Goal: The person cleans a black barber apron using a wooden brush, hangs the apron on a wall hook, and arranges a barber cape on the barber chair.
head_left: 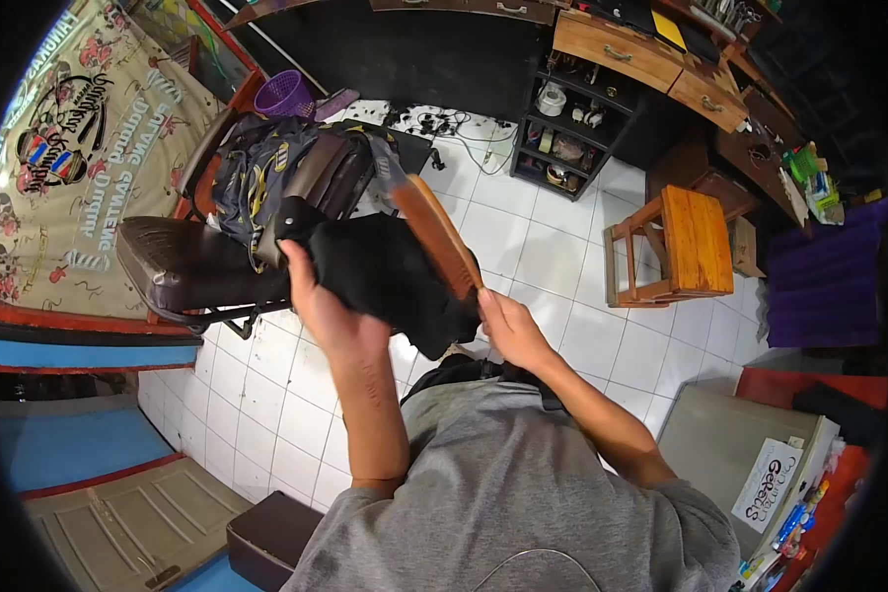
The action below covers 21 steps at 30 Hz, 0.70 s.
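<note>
A black cloth (380,271) is held up in front of my body by my left hand (331,306), whose thumb lies along its left edge; the other fingers are hidden beneath it. My right hand (511,329) is closed on the lower end of a brown wooden brush (434,232). The brush slants up and to the left, with its bristle side against or just over the right part of the cloth; its upper end is blurred. Beyond the cloth stands a dark brown padded chair (192,261) with a patterned dark cloth (257,178) draped on it.
A wooden stool (696,242) stands on the white tiled floor at the right. Behind it are a black shelf (572,128) and wooden drawers (617,49). A purple basket (284,96) is at the back left, a brown box (274,541) at the lower left, a grey cabinet (730,444) at the lower right.
</note>
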### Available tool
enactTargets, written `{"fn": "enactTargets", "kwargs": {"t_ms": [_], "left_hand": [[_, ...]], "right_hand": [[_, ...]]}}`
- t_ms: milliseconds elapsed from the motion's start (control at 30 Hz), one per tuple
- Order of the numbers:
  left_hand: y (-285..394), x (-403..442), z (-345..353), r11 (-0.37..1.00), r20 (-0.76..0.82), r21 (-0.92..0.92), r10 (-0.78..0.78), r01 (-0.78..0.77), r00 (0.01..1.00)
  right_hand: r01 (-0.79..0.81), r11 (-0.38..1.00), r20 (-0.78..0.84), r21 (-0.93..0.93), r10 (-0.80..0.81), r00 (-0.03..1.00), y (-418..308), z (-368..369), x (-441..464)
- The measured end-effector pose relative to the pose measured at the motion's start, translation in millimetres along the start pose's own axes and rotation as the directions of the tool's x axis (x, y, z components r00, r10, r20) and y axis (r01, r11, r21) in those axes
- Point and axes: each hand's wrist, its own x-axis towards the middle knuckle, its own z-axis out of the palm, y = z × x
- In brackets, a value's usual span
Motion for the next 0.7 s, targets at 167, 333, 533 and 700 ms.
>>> {"fn": "enactTargets", "kwargs": {"t_ms": [167,333,533,700], "left_hand": [[0,33,5,0.989,-0.189,0.115,0.110,-0.089,0.976],[50,85,-3,0.997,0.094,0.004,0.074,-0.074,0.993],[47,148,3,0.996,0.126,0.089,-0.003,-0.008,0.992],[-11,195,14,0.945,-0.245,0.318,0.156,-0.073,0.957]], "right_hand": [[0.303,0.953,0.026,0.029,-0.303,0.953,-65,46,14],[0.164,0.868,0.277,-0.468,-0.033,0.960,61,55,60],[-0.095,0.886,-0.026,-0.455,0.093,0.995,137,17,120],[-0.089,0.988,0.054,0.127,0.083,0.995,-6,-3,170]]}}
